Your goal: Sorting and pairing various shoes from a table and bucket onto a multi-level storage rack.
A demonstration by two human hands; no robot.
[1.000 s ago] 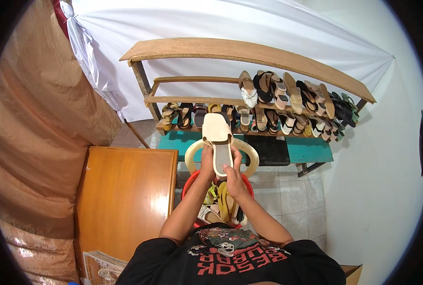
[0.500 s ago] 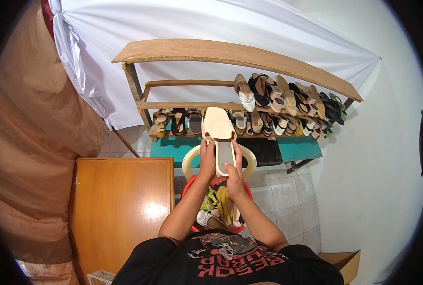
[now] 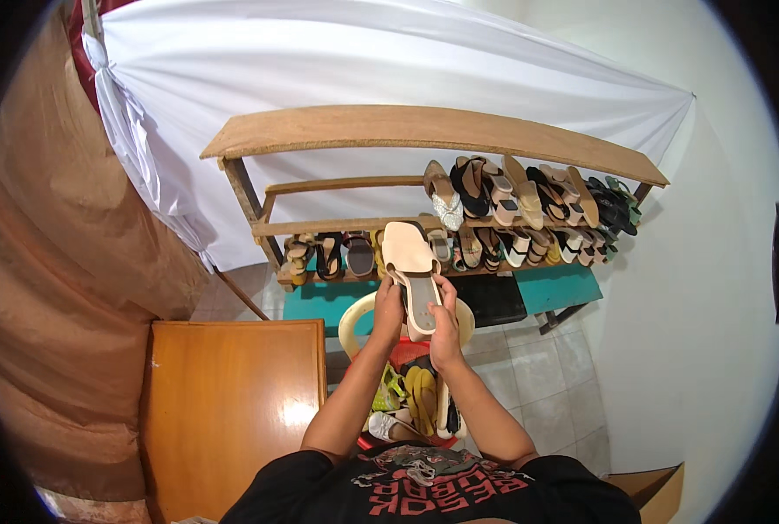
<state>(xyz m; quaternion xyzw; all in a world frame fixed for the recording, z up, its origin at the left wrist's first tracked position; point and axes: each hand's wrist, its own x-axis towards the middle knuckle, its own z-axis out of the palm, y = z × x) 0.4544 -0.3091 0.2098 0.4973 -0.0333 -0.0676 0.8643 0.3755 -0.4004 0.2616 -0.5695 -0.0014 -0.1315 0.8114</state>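
Observation:
Between my two hands is a pair of cream slide sandals (image 3: 409,251) with a broad strap and a grey insole, held toe away from me. The second sandal sits mostly hidden under or behind the top one. My left hand (image 3: 389,307) closes on the left side of the pair near the heel. On the right side, my right hand (image 3: 443,325) grips the heel, its thumb at the edge of the insole. Below my forearms, a red basket (image 3: 411,351) holds several shoes, among them yellow sandals (image 3: 422,397) and a white shoe (image 3: 392,426).
A wooden shoe rack (image 3: 433,129) stands ahead on a green bench (image 3: 560,288). Several shoes fill its lower shelf and the right of its middle one. A cream plastic chair (image 3: 350,327) is under the basket. At left stands a wooden table (image 3: 232,410); a cardboard box (image 3: 660,493) lies lower right.
The rack, table and basket appear lower in the picture as the view tilts up. My hands still hold the sandals, and the right thumb has shifted toward the insole's edge.

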